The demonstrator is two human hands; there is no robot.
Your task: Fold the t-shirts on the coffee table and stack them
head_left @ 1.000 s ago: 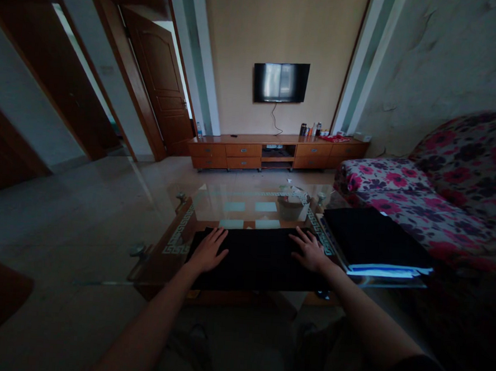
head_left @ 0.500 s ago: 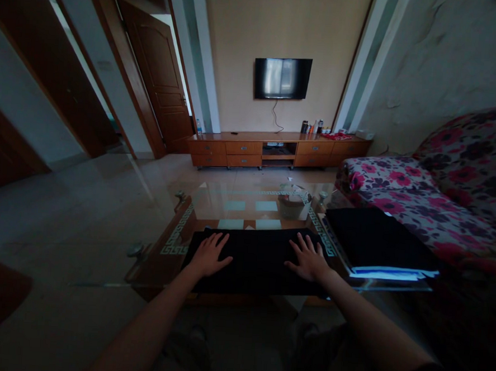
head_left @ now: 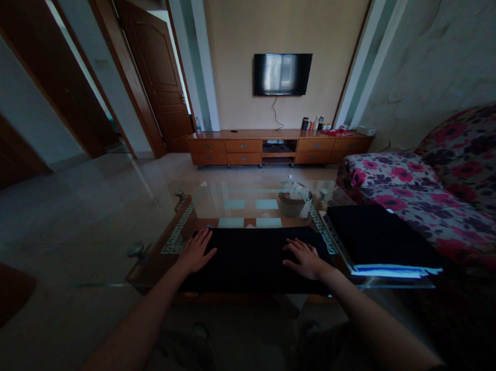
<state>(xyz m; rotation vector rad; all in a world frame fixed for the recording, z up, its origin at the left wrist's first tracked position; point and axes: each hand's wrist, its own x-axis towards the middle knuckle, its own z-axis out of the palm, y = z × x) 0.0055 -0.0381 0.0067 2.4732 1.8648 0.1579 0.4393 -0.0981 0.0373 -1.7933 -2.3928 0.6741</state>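
A folded black cloth (head_left: 252, 258), maybe a garment, lies flat along the near edge of the glass coffee table (head_left: 247, 192). On its left end rests my left hand (head_left: 195, 252), palm down with the thumb apart from the fingers. My right hand (head_left: 304, 258) lies on the cloth toward its right end, fingers stretched out. Neither hand grips anything. To the right on the same table sits a stack of folded clothes (head_left: 383, 238), black on top with white and blue edges below.
A bin (head_left: 291, 206) shows behind the table's far right part. A flower-patterned sofa (head_left: 416, 190) stands on the right. At the back is a low wooden cabinet (head_left: 244, 147) with bottles and cups, under a wall television (head_left: 282, 74). An ajar door (head_left: 154, 73) is at left.
My left hand has slid left to the cloth's left end. My right hand has shifted slightly left, its fingers closer together. The stack has not moved on the table.
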